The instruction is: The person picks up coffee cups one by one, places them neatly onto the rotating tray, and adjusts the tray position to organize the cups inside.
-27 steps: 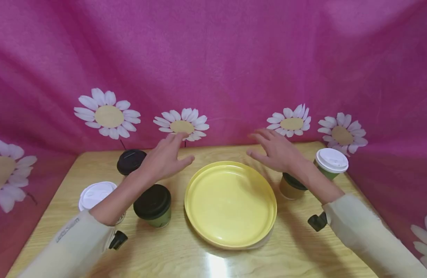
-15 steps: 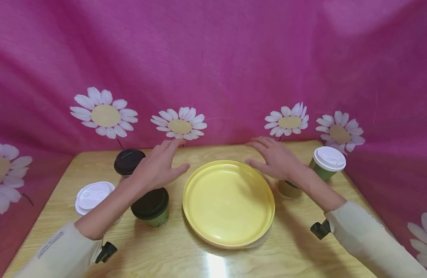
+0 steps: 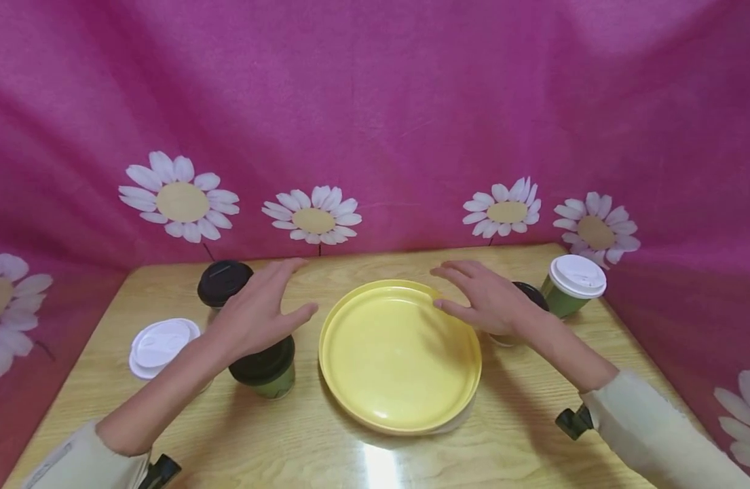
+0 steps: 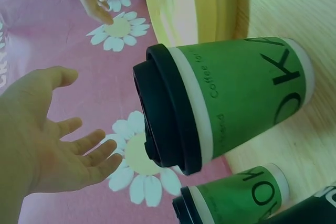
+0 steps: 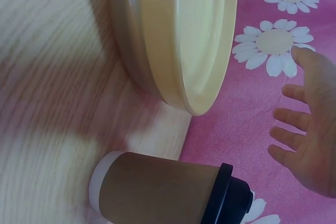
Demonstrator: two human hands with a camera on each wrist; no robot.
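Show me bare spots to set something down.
Bare: the yellow tray, the table strip between it and the pink curtain, and the table on the tray's near side. Crowded: the left, with a white-lidded cup and two black-lidded cups near the left hand; the right, with a brown cup and a green cup near the right hand.

a magenta cloth (image 3: 387, 122) hangs in soft folds from nine o'clock through twelve to three, behind and beside a pale wood-grain worktop (image 3: 301, 441). its printed white daisies (image 3: 182, 202) have yellowish centres; one sits at four o'clock, cut off. white glare (image 3: 381, 466) shines on the worktop at six; the cloth pales at two.
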